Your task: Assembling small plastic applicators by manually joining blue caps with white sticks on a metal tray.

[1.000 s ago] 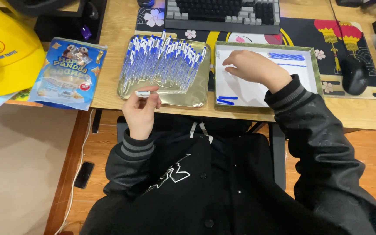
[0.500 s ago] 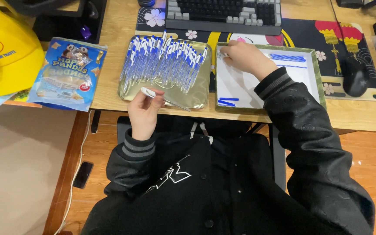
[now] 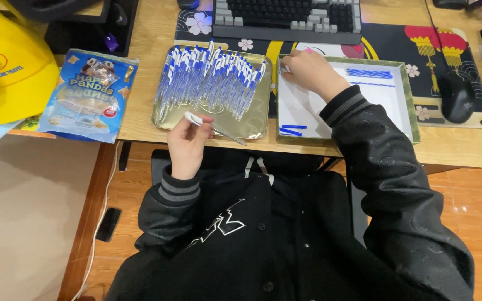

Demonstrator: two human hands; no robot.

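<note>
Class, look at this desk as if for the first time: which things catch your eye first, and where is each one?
The metal tray at the desk's front edge, heaped with blue-and-white pens, stands out first. The left hand holds one pen just in front of it, while the right hand reaches into the far left corner of the white-lined box beside it. At far left sits a bright yellow cap.
</note>
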